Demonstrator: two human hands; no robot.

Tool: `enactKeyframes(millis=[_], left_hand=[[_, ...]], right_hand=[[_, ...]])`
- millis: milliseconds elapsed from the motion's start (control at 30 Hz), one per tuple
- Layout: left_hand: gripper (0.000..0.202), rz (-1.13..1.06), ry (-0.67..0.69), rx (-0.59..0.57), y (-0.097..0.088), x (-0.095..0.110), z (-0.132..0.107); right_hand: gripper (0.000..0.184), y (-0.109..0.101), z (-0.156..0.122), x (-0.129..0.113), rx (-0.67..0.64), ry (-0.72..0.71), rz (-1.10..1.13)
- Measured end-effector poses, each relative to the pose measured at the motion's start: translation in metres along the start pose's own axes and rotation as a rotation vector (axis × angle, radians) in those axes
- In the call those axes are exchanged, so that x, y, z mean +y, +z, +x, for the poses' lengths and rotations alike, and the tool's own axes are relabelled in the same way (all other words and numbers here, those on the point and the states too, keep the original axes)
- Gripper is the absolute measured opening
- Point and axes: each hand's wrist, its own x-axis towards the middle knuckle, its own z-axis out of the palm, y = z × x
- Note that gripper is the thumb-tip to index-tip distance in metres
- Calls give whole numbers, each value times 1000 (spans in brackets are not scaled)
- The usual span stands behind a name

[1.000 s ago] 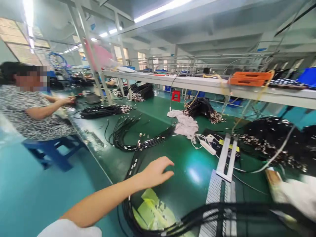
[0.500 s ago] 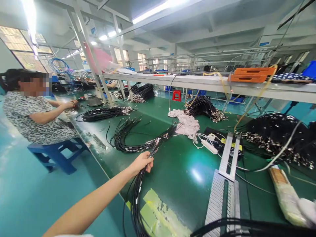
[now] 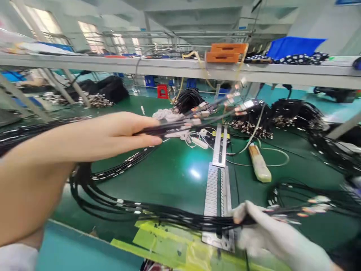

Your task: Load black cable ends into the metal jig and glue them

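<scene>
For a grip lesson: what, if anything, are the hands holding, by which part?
The left hand and gloved right hand grip a black cable bundle near its ends.

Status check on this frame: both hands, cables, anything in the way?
Left hand, bare, closed around black cables; right hand, gloved, closed around them too. Cables loop between hands, crossing over slotted metal plate. No obstruction seen at either hand.

The cable bundle (image 3: 172, 216) crosses over the plate (image 3: 212, 188) on the table (image 3: 160, 182).

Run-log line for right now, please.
left hand: holding black cable bundle | right hand: gloved, holding same bundle | bundle: curved between hands | slotted metal plate: under bundle
</scene>
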Motion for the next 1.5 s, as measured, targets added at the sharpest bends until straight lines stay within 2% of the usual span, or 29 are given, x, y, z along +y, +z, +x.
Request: enactKeyframes(millis=[67, 100, 167, 200, 267, 333, 367, 400, 433, 500, 567, 633, 733, 833, 933, 1100, 1233, 1300, 1400, 1500], left_hand=[[23, -61, 122, -210, 35, 1, 42], [22, -64, 167, -345, 62, -4, 61], [17, 12, 215, -534, 123, -23, 93], [13, 87, 213, -519, 154, -37, 103], [26, 196, 185, -356, 205, -67, 113], [27, 199, 185, -322, 238, -95, 114], [24, 186, 184, -311, 247, -105, 112], [23, 170, 183, -300, 254, -113, 111], [24, 153, 177, -284, 258, -119, 111], [27, 120, 154, -251, 262, -125, 113], [25, 78, 127, -243, 264, -128, 114], [20, 20, 96, -275, 263, -132, 113], [15, -79, 17, -384, 255, -141, 102], [15, -180, -82, -457, 247, -143, 90], [11, -190, -80, -399, 250, -128, 84], [5, -213, 34, -376, 274, -103, 87], [2, -382, -40, -325, 282, -104, 100], [4, -397, -70, -271, 283, -107, 111], [12, -289, 28, -192, 286, -109, 126], [22, -161, 170, -202, 291, -110, 136]], right_hand=[[49, 29, 17, 25, -70, -15, 238], [50, 40, 27, 37, -88, -36, 361], [53, 53, 39, 57, -203, -28, 511], [55, 53, 40, 64, -275, 21, 522], [59, 41, 31, 71, -407, 160, 450], [62, 15, 17, 63, -479, 223, 289], [62, 0, 13, 53, -475, 178, 180], [61, -17, 14, 41, -431, 96, 67], [59, -33, 19, 27, -296, -30, -30], [50, -63, 46, 0, 105, -368, -270], [49, -85, 86, -16, 452, -635, -637], [48, -95, 126, -20, 542, -687, -727], [44, -95, 160, -10, 584, -728, -776], [39, -87, 162, 0, 590, -756, -815], [36, -82, 151, 5, 557, -754, -862], [46, -80, 130, 24, 533, -690, -754], [44, -86, 127, 35, 624, -719, -527], [43, -88, 131, 34, 659, -721, -467], [39, -88, 136, 29, 670, -722, -479], [37, -86, 137, 25, 665, -723, -480]])
